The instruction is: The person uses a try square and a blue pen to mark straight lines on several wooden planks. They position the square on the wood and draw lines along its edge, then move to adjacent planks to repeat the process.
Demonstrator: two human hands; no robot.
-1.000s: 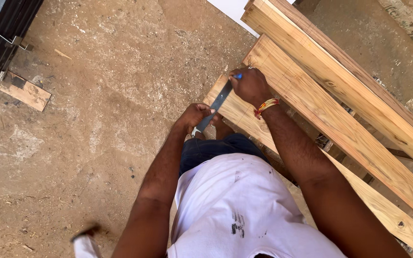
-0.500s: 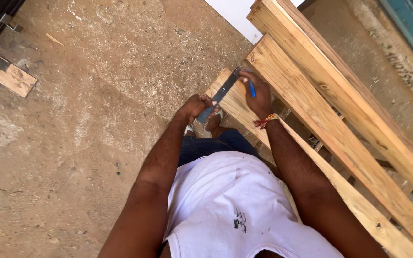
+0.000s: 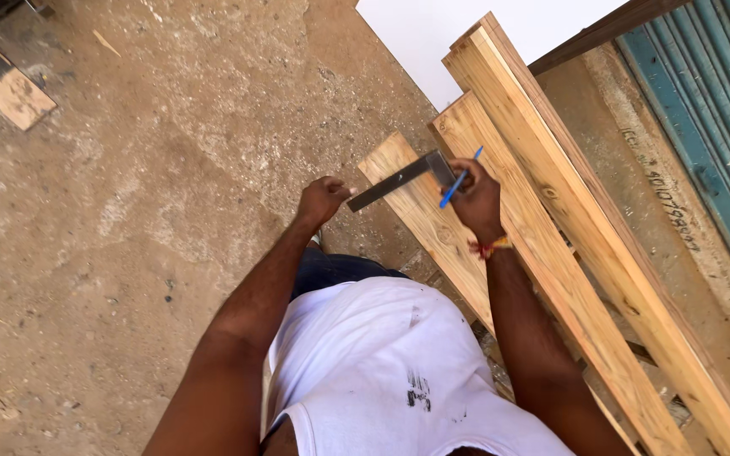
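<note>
Try square (image 3: 399,177) and blue pen (image 3: 460,178) in right hand (image 3: 476,198), left hand (image 3: 323,199) beside blade, over planks (image 3: 433,224)

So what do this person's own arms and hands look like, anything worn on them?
Both arms are bare to the shoulder, below a sleeveless white top with dark smudges. No gloves on either hand. The right hand has a red-and-yellow thread band at the wrist. The left hand and its wrist show nothing worn.

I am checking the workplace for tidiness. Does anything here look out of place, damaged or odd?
Nothing looks damaged or spilled. The planks lie side by side, the right hand holds a blue pen and a metal square, and one wood offcut lies apart on the dirt floor.
</note>
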